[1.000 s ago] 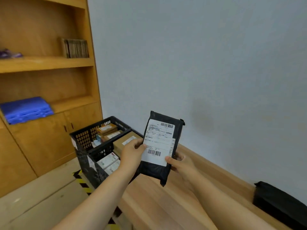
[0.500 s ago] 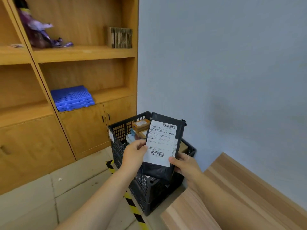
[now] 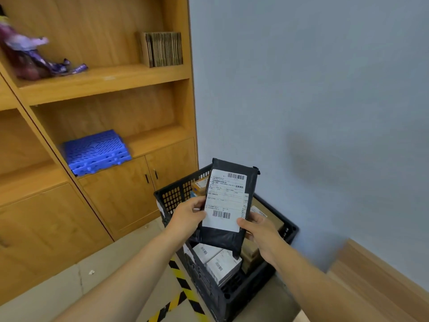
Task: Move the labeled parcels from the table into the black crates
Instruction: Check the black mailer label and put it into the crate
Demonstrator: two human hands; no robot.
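Since a second ago the view has swung left, off the desk (image 3: 380,282), and the black parcel (image 3: 228,205) now hangs over the black crate (image 3: 176,194) instead of above the wooden top. Both hands hold it upright, its white shipping label (image 3: 226,201) facing the camera. The left hand (image 3: 188,216) has its grip on the left edge, thumb pressed onto the label; the right hand (image 3: 260,227) pinches the lower right corner, thumb on the label's corner. Below, the crate holds white labelled boxes (image 3: 216,259) and brown cartons (image 3: 267,219), and what may be a second crate sits behind it, mostly hidden by the parcel. Yellow-black hazard tape (image 3: 178,284) runs along the floor beside it. A blue slatted plastic stack (image 3: 95,152) rests in the wooden shelf unit (image 3: 104,77).
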